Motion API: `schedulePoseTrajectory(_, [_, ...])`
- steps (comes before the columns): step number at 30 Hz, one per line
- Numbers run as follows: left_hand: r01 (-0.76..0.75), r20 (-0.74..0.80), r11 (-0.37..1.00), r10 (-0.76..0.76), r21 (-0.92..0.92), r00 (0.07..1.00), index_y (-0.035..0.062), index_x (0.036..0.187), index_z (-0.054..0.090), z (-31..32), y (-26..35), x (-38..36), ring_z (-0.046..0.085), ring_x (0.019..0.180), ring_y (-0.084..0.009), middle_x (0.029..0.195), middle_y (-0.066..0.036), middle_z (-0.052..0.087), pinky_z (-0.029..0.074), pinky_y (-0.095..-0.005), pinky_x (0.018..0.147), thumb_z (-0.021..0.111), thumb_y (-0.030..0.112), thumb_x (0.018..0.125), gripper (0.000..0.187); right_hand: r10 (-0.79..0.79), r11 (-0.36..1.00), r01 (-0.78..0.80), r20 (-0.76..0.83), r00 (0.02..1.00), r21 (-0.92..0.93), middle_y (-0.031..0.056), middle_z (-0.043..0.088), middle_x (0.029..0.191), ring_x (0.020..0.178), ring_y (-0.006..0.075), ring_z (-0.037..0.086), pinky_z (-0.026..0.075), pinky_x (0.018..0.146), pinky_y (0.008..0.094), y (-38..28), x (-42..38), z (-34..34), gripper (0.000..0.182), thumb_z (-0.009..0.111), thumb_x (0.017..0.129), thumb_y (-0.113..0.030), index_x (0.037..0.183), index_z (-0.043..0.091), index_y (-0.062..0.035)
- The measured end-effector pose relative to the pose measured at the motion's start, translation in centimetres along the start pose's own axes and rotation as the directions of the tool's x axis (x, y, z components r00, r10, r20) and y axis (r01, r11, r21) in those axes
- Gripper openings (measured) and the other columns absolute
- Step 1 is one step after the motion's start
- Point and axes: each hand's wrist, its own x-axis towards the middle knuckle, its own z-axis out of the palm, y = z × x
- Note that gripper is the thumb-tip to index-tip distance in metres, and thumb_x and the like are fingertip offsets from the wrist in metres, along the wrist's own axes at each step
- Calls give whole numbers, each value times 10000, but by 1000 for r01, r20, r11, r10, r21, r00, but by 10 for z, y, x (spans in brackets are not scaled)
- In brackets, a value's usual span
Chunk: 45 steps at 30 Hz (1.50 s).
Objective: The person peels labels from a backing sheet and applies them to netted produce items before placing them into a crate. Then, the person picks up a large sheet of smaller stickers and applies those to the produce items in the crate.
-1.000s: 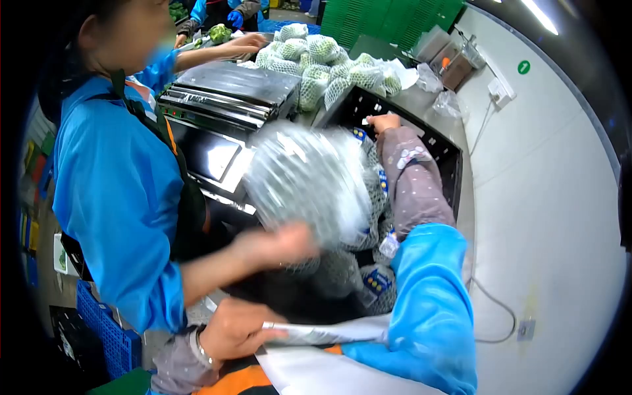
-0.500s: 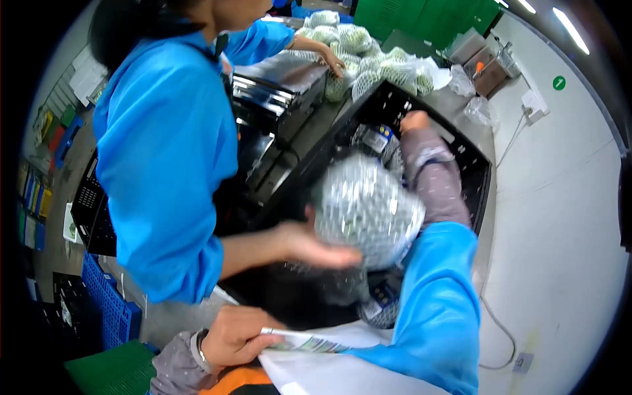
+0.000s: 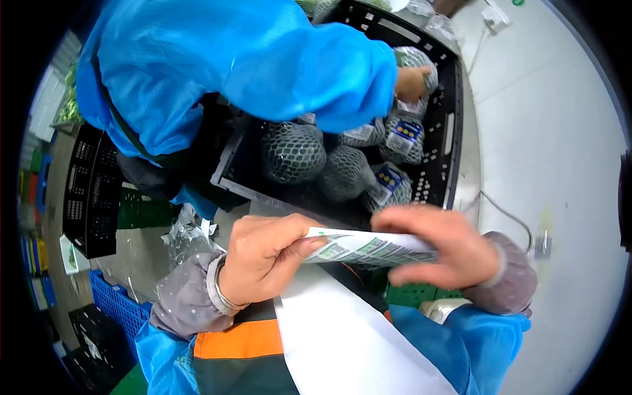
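My left hand (image 3: 263,257) is closed on the left end of a sheet of labels (image 3: 365,247), printed in green and black, thumb on the near side. The sheet's long white part (image 3: 349,329) hangs down across my front. My right hand (image 3: 451,250) is at the sheet's right end, slightly blurred, with thumb and fingers apart above and below it. Just beyond both hands stands a black crate (image 3: 451,151) holding several net-wrapped round items (image 3: 293,153). Some of them carry blue and white labels (image 3: 403,137).
A co-worker in blue sleeves (image 3: 309,72) leans over the crate from the left, one hand (image 3: 411,84) on a netted item at its far right. A blue plastic crate (image 3: 118,299) and black crates (image 3: 92,191) stand at the left. A white wall (image 3: 546,131) rises on the right.
My right hand has come back from inside the crate to the sheet. The co-worker's arm has moved right over the crate, carrying a netted item. My view has tilted down.
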Motion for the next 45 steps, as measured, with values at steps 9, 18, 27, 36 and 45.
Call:
schedulePoseTrajectory(9, [-376,297,783,559,-495,774,-39,1030,600,-6,78,-22,610,895,-319,979,-202,587,508,-391,773,548,89,806,263,507,858,-76,-816,278,508,111,630,986,867,167,603,481,776,303,111,-208,-116,375,618,822,-89,1145,490,49])
schedulePoseTrajectory(18, [-39,167,995,54,-89,984,0,721,601,-16,39,-49,583,570,-160,668,-90,575,451,-253,497,685,45,726,95,700,562,-588,-713,-36,582,108,616,1033,887,199,578,450,816,352,284,-289,-3,392,662,764,-64,1129,543,13])
schedulePoseTrajectory(27, [271,-41,894,-305,-357,951,-33,850,648,25,-30,-64,594,698,-80,762,-55,625,460,-202,624,660,65,782,119,356,712,12,-377,855,702,143,594,1055,810,141,610,494,672,240,24,-49,78,375,585,855,-149,1182,506,17])
schedulePoseTrajectory(36, [346,-166,896,-400,-280,901,9,556,433,35,-39,-79,384,526,-20,517,2,427,325,-229,435,764,145,670,376,384,573,-351,135,913,741,97,634,840,694,92,601,480,572,201,8,17,134,324,691,770,-53,1053,571,48])
schedulePoseTrajectory(45, [441,-155,858,-489,-264,858,9,782,681,27,-43,-94,540,569,-39,622,-38,635,431,-200,506,802,159,652,233,348,721,-349,123,929,599,47,649,743,621,78,593,471,539,194,8,31,132,155,639,807,-52,945,639,18])
